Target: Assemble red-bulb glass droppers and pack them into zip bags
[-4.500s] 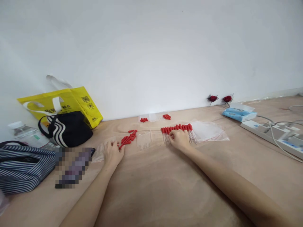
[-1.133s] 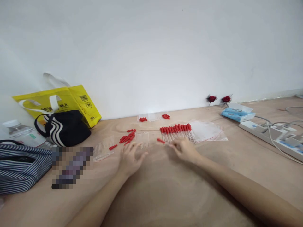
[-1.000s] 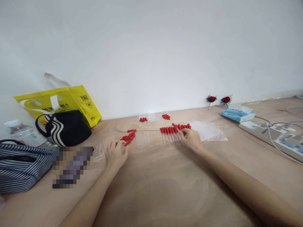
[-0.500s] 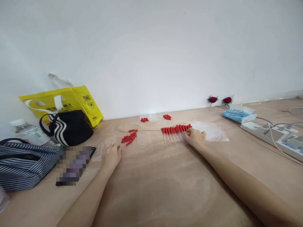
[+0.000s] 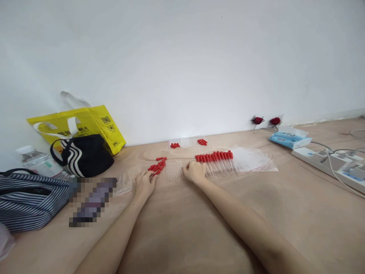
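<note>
My left hand (image 5: 143,185) reaches with outstretched fingers to the near side of a loose pile of red rubber bulbs (image 5: 161,166), its fingertips touching the nearest one. A row of clear thin dropper tubes (image 5: 172,170) lies just right of that pile. At the row's right end, my right hand (image 5: 195,171) is closed in a pinch on a tube, mostly hidden by the fingers. Right of this hand, assembled droppers with red bulbs (image 5: 216,156) lie side by side, tubes pointing toward me; the hand covers part of the leftmost ones.
Clear plastic bags lie by my left hand (image 5: 125,182) and right of the droppers (image 5: 253,160). Small red groups (image 5: 175,145) rest on plastic by the wall. A phone-like pixelated object (image 5: 95,199), striped pouch (image 5: 31,201), black bag (image 5: 89,156), yellow bag (image 5: 97,121), tissue pack (image 5: 290,139) and power strip (image 5: 306,154) flank the area.
My right hand has moved left from the right end of the droppers to the clear tubes. My left hand has slid right from the plastic bag to the red bulbs.
</note>
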